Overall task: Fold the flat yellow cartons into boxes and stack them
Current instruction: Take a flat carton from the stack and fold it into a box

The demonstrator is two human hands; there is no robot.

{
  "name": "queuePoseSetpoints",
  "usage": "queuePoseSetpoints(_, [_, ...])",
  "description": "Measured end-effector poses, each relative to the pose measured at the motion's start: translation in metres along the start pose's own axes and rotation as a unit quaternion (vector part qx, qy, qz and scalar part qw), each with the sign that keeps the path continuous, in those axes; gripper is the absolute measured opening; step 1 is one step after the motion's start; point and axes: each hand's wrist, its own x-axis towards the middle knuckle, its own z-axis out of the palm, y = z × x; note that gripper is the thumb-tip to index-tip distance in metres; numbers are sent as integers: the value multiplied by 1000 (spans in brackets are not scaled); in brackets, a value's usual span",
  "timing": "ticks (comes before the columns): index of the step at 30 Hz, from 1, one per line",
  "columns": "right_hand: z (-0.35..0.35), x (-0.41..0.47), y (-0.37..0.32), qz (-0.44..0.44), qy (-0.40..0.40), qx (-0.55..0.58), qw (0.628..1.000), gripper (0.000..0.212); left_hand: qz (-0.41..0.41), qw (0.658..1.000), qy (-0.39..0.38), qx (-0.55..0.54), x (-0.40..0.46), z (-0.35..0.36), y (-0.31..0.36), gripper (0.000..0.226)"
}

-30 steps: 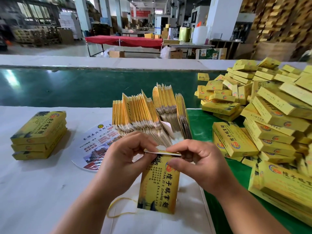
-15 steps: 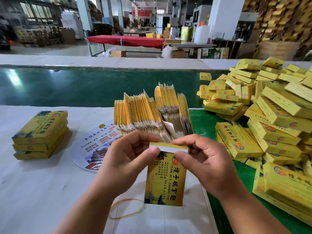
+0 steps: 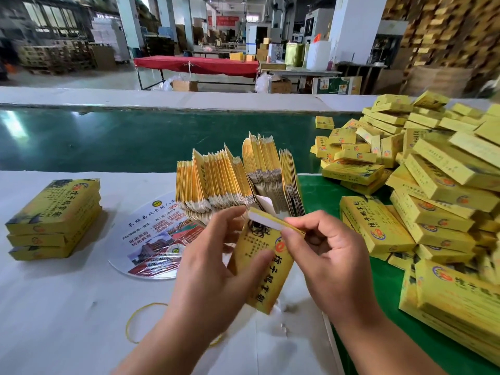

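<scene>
I hold one yellow carton (image 3: pixel 266 277) upright in front of me, tilted to the right. My left hand (image 3: pixel 216 266) grips its left side, thumb across the printed face. My right hand (image 3: pixel 322 250) pinches the white top flap at the carton's upper right corner. Just behind stands a fanned bundle of flat yellow cartons (image 3: pixel 235 180) on edge. A short stack of three folded boxes (image 3: pixel 54 220) lies at the left on the white table (image 3: pixel 54 307). A big loose heap of folded boxes (image 3: pixel 433 185) fills the right side.
A round printed fan (image 3: pixel 159 239) lies on the table under the flat bundle. A yellow rubber band (image 3: pixel 140 323) lies near my left wrist. A green conveyor belt (image 3: pixel 121 139) runs behind the table. Green matting (image 3: pixel 313 190) lies under the heap.
The carton has tilted to the right and its top flap is now bent over toward me. My left thumb has slid down onto the carton's face. My right fingers stay on the flap.
</scene>
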Motion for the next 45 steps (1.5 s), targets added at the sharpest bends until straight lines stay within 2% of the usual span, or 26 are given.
queuePoseSetpoints(2, [3,-1,0,-11,27,-2,1000,2,18,995,-26,92,-2,4,3,79])
queuePoseSetpoints(4, [8,-2,-2,-9,29,3,1000,5,19,989,-44,142,-4,8,3,92])
queuePoseSetpoints(8, [14,-2,-3,7,-4,24,1000,15,21,978,-17,208,-3,8,3,80])
queuePoseSetpoints(11, [13,1,-3,5,1,16,1000,16,40,974,-33,219,-3,8,5,76])
queuePoseSetpoints(18, [7,3,-1,6,34,36,999,24,51,975,-58,206,0,5,11,75])
queuePoseSetpoints(27, [3,5,2,15,-21,35,999,12,55,971,-65,225,-3,8,8,76])
queuePoseSetpoints(31, [2,4,0,4,-42,0,999,6,56,970,-67,229,-5,11,5,76])
queuePoseSetpoints(35, [3,1,-7,-103,-90,-77,988,24,20,984,-24,174,-5,7,0,67])
queuePoseSetpoints(38, [9,-1,-7,-147,-114,-116,976,29,18,988,-4,155,-5,5,-5,59])
queuePoseSetpoints(42, [13,-3,-5,-158,-136,-123,970,35,-1,991,7,134,-4,4,-6,57])
queuePoseSetpoints(45, [15,-5,-4,-106,-118,-72,985,37,-10,994,17,109,-3,5,-5,63])
